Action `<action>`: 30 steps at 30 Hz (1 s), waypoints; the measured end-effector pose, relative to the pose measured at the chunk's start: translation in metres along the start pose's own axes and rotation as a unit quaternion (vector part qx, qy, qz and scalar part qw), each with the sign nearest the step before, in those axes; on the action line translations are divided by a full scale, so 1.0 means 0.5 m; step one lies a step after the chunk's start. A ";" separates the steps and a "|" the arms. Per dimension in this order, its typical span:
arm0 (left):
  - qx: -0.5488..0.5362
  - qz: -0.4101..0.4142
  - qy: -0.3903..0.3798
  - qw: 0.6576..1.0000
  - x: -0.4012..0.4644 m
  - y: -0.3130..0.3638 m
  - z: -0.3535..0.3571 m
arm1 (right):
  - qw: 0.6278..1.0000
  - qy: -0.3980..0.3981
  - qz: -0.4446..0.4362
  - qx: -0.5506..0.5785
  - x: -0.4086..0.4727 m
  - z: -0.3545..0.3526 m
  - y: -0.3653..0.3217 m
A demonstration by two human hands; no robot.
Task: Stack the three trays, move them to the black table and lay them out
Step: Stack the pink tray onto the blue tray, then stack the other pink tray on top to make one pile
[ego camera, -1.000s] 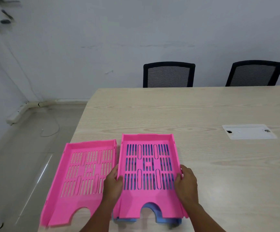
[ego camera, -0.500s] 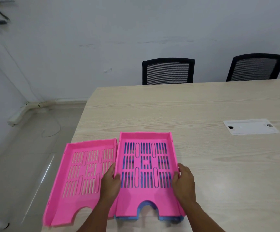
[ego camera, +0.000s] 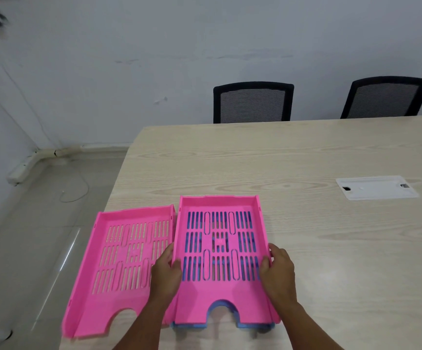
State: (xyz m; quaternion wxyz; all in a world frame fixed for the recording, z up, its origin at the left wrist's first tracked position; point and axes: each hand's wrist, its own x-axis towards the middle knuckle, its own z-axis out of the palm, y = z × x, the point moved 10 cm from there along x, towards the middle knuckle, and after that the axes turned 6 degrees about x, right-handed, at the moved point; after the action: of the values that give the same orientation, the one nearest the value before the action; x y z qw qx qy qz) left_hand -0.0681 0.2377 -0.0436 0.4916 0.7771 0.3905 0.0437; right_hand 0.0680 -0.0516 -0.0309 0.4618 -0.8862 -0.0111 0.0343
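Note:
A pink slotted tray (ego camera: 220, 306) sits nested on a blue tray (ego camera: 249, 325), whose blue shows through the slots and along the front edge. My left hand (ego camera: 165, 271) grips the left wall of this pink tray and my right hand (ego camera: 278, 272) grips its right wall. A second pink tray (ego camera: 108, 294) lies just to the left on the light wooden table (ego camera: 255, 162), overhanging the table's left edge. The black table is out of view.
A white cable cover plate (ego camera: 376, 187) is set into the table at the right. Two black mesh chairs (ego camera: 252, 102) (ego camera: 384, 98) stand behind the far edge against the wall. Grey floor with a thin cable (ego camera: 76, 195) lies to the left.
The top pink tray has settled lower onto the blue tray, with less blue showing at the front. Both hands stay on its side walls. The view has shifted slightly.

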 end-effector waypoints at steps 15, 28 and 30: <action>0.016 0.015 -0.027 0.999 -0.009 0.006 0.021 | 0.997 -0.033 0.060 -0.035 -0.004 0.016 0.031; -0.006 0.039 0.052 0.998 0.016 -0.026 -0.129 | 0.992 -0.033 -0.118 0.010 0.008 0.124 -0.190; -0.011 0.037 0.073 0.997 0.022 -0.043 -0.168 | 0.989 -0.059 -0.134 0.021 -0.011 0.171 -0.226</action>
State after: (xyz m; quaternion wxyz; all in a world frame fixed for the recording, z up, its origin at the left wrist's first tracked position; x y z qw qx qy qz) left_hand -0.1103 0.3108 -0.0210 0.4688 0.7800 0.3959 0.1224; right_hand 0.0578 0.0828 0.0129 0.4789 -0.8635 -0.1564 0.0248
